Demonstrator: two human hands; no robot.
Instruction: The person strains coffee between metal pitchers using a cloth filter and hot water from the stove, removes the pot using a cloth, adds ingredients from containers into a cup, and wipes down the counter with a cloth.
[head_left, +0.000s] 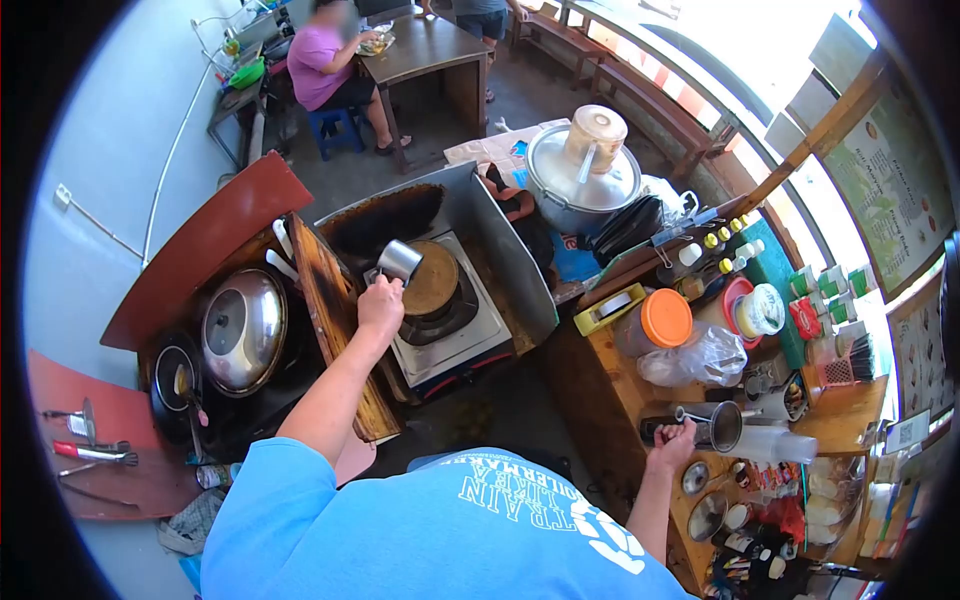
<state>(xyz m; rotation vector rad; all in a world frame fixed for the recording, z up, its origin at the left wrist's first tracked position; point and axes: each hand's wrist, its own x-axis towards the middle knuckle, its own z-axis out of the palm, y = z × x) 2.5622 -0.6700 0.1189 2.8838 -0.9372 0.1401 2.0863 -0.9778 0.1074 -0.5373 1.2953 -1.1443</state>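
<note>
My left hand (381, 312) is closed around the handle of a shiny metal mug (401, 261). The mug hangs tilted beside a round brown-topped pot or lid (432, 283) on the gas stove (440, 350). At the wooden counter, my right hand (674, 442) is closed on the handle of a dark-looking metal mug (722, 428), whose contents I cannot make out. Next to that mug lies a stack of clear plastic cups (785, 444).
Metal splash guards (510, 250) surround the stove. A domed-lid wok (243, 330) and small pan (175, 375) sit left. A large lidded pot (585, 170) stands ahead. The counter holds an orange-lidded tub (666, 317) and plastic bag (695, 362). A person (325, 60) sits at a table (430, 45).
</note>
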